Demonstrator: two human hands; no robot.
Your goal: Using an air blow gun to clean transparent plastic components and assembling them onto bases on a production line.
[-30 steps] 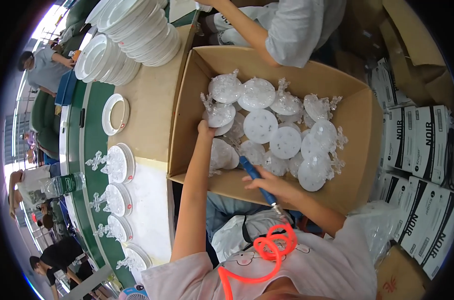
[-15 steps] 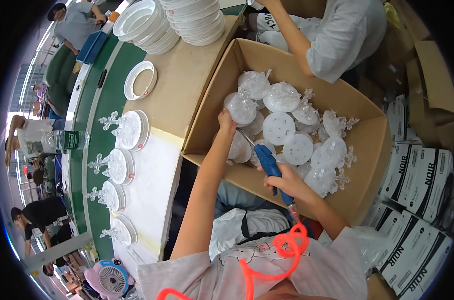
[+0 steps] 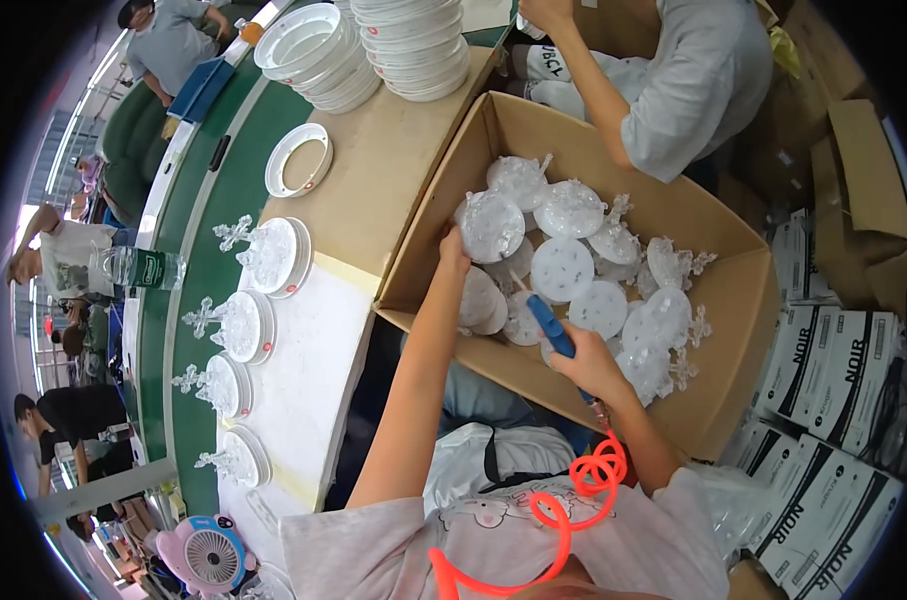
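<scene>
My left hand (image 3: 455, 245) is closed on the edge of a clear plastic disc (image 3: 491, 226) at the left side of a cardboard box (image 3: 739, 300). In my right hand (image 3: 592, 365) is a blue air blow gun (image 3: 551, 325), its nozzle end pointing up and left towards that disc, apart from it. An orange coiled hose (image 3: 599, 466) runs from the gun's lower end across my lap. Inside the box lie several more clear discs (image 3: 562, 268), some with branching clear ornaments attached. My left fingertips are partly hidden behind the disc.
On the bench at left stand several white round bases with clear ornaments (image 3: 272, 255), a white ring (image 3: 300, 160) and tall stacks of white rings (image 3: 411, 45). A co-worker (image 3: 694, 90) sits beyond the box. Printed cartons (image 3: 824, 360) are stacked at right.
The disc in my left hand has turned and shows more of its round face. The blow gun has shifted right and away from the disc. The whole view has moved slightly.
</scene>
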